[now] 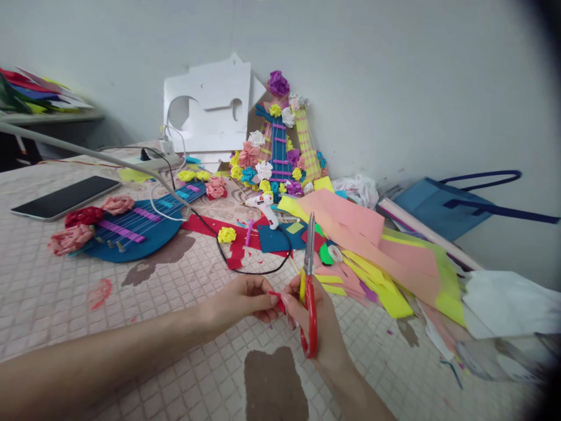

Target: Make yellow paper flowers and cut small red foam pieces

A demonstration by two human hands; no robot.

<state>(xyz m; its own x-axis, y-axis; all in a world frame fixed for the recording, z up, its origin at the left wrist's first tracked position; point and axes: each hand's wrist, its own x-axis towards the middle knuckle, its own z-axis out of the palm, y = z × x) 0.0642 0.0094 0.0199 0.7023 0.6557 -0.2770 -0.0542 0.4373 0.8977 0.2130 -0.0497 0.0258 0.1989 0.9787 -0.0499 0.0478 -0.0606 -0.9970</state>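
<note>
Between my two hands is a small piece of red crepe paper (279, 302), mostly covered by the fingers. My left hand (248, 299) pinches it from the left. The thumb and fingertips of my right hand (316, 310) meet its right side. A pair of scissors (311, 310) with red handles hangs in my right hand, blades pointing up and away from the paper. Beyond my left hand lies a blue paper guitar (144, 231) with purple strips, strings and crepe flowers. A white glue gun (264, 207) rests past the scissors, its black cord (254, 273) looping across the table.
Pink sheets (350, 213) and yellow strips (379, 283) of paper pile up at right, near a tape roll (335, 253). Flower-covered guitars (280, 146) and white cut-out board (208, 123) lean on the wall. A tablet (65, 196) lies left; a blue bag (442, 207) sits right.
</note>
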